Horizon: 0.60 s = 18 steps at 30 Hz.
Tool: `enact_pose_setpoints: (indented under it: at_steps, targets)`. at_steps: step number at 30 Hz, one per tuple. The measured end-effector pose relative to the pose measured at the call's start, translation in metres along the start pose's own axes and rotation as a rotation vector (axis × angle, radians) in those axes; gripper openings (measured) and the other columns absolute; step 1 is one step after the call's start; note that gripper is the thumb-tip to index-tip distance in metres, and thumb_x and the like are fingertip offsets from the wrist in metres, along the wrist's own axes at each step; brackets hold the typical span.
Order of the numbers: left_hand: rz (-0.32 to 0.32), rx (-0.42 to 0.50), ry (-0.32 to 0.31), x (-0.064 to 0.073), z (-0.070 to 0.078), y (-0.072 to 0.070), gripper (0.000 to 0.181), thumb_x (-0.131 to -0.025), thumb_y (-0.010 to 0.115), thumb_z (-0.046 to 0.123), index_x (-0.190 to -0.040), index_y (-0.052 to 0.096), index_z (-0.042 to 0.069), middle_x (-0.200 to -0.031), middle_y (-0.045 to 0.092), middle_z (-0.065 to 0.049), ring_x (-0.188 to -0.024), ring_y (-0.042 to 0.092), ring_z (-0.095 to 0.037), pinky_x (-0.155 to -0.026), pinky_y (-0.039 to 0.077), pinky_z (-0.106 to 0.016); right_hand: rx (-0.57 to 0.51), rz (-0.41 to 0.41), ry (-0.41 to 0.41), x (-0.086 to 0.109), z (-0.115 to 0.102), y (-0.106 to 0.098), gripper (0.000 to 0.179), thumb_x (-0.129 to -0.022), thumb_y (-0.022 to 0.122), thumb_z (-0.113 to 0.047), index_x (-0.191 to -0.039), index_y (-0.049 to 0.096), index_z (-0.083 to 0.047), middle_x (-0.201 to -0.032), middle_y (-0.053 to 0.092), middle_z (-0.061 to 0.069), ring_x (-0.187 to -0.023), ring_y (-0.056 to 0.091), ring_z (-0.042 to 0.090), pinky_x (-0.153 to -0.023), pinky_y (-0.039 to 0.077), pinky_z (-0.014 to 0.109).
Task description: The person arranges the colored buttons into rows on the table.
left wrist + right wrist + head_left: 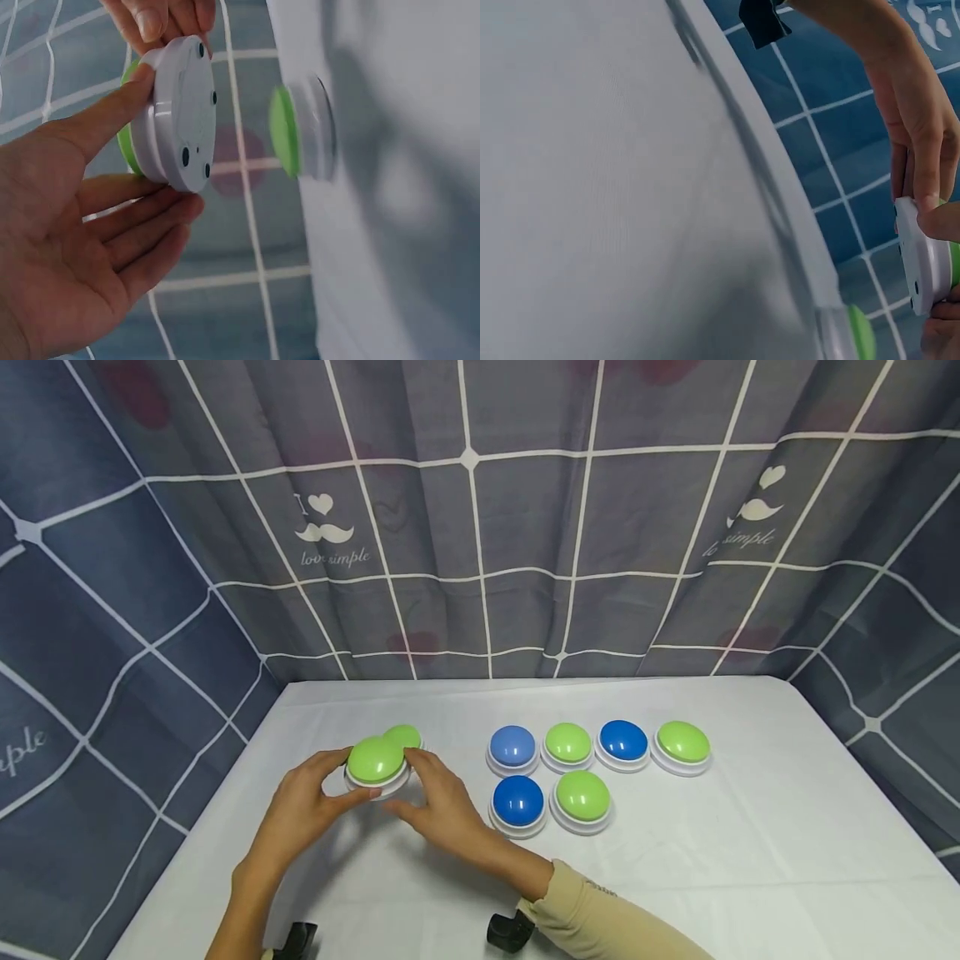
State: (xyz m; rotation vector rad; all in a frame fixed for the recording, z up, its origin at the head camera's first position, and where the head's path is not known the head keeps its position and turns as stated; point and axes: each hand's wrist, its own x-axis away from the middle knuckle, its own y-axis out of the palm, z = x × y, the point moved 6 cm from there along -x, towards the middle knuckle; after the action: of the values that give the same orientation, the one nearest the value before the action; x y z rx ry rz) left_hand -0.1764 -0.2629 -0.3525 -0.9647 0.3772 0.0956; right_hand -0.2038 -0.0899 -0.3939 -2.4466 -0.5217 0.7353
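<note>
A green push button (376, 760) with a white round base is held up off the table between both hands. My left hand (298, 806) grips its left side, thumb on the near rim. On the opposite side, my right hand (442, 802) grips the base with thumb and fingers. In the left wrist view, the raised button's white underside (196, 124) shows small dark feet, and the left hand (82, 240) holds its edge. Behind and below it, another green button (404, 737) stands on the table, partly hidden in the head view.
To the right stand more dome buttons in two rows: a lighter blue button (513, 747), a blue button (623, 741), a green button (682, 742), and others. A white cloth covers the table (750, 852). A dark checked curtain (525, 527) surrounds its back and sides.
</note>
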Motion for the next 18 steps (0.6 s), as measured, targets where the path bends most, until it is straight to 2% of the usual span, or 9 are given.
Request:
enact_pose_setpoints:
  at_steps: [5,10,14,18]
  targets:
    - [0.043,0.007,0.021,-0.01,0.033,0.012,0.063,-0.073,0.088,0.038,-0.123,0.068,0.005,-0.114,0.069,-0.011,-0.108,0.064,-0.033,-0.086,0.05,-0.054,-0.023,0.066,0.014,0.014,0.007,-0.031,0.071,-0.089,0.076,-0.028,-0.147,0.041,-0.009,-0.146,0.045,0.007,-0.135,0.044,0.021,-0.108,0.039,0.042]
    - [0.064,0.015,0.039,-0.021,0.062,0.033,0.062,-0.07,0.09,0.04,-0.118,0.07,0.007,-0.11,0.068,-0.006,-0.101,0.066,-0.026,-0.08,0.053,-0.048,-0.005,0.175,0.027,0.029,0.019,-0.061,0.071,-0.085,0.08,-0.028,-0.144,0.044,-0.01,-0.141,0.049,0.008,-0.13,0.048,0.021,-0.103,0.043,0.045]
    - [0.083,0.028,0.087,-0.029,0.085,0.052,0.062,-0.068,0.09,0.042,-0.115,0.07,0.008,-0.107,0.068,-0.005,-0.1,0.065,-0.023,-0.077,0.054,-0.045,0.017,0.221,0.07,0.041,0.031,-0.085,0.072,-0.084,0.081,-0.03,-0.143,0.045,-0.011,-0.138,0.052,0.008,-0.126,0.051,0.024,-0.1,0.044,0.05]
    - [0.078,0.066,0.123,-0.039,0.109,0.07,0.062,-0.069,0.089,0.045,-0.116,0.07,0.007,-0.107,0.068,-0.005,-0.1,0.065,-0.021,-0.079,0.054,-0.042,0.027,0.263,0.126,0.055,0.042,-0.109,0.075,-0.082,0.082,-0.031,-0.144,0.045,-0.009,-0.141,0.05,0.01,-0.128,0.05,0.027,-0.103,0.041,0.054]
